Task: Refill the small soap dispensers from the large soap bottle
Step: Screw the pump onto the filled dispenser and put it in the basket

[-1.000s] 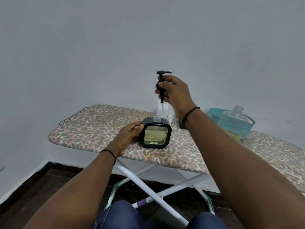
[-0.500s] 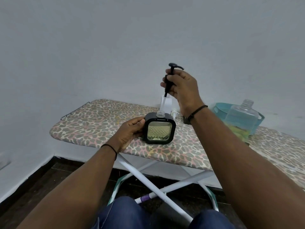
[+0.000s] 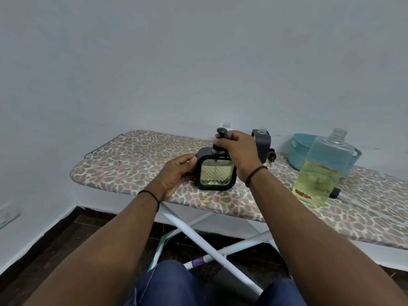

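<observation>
listing from your left: ironing board (image 3: pixel 136 160), leopard-print cover, standing on crossed white legs (image 3: pixel 198 237) against a pale wall. your left hand (image 3: pixel 176 173), black band on the wrist, is curled round the left side of the small soap dispenser (image 3: pixel 215 172), thumb on the front edge, fingers hidden behind it. the dispenser stands upright on the board near its front edge: black square frame, clear diamond-patterned window, yellowish soap filling most of the window. pump (image 3: pixel 220 138), black, sits at the dispenser's neck; your right hand (image 3: pixel 239 149) comes over from above and grips it, fingers wrapped round its collar, only the pump head showing to the left of your fingers. whether the collar is screwed fully down cannot be told. just behind your right hand, a second dispenser (image 3: pixel 262 144), dark, neck open. a small black pump part (image 3: pixel 272 156) lies beside it on the board. further right, a teal basket (image 3: pixel 302 149) by the wall. in front of the basket, the large soap bottle (image 3: pixel 320 171), clear, uncapped, upright, yellow soap in roughly its lower half. a black cap (image 3: pixel 335 192) lies at its base on the right.
</observation>
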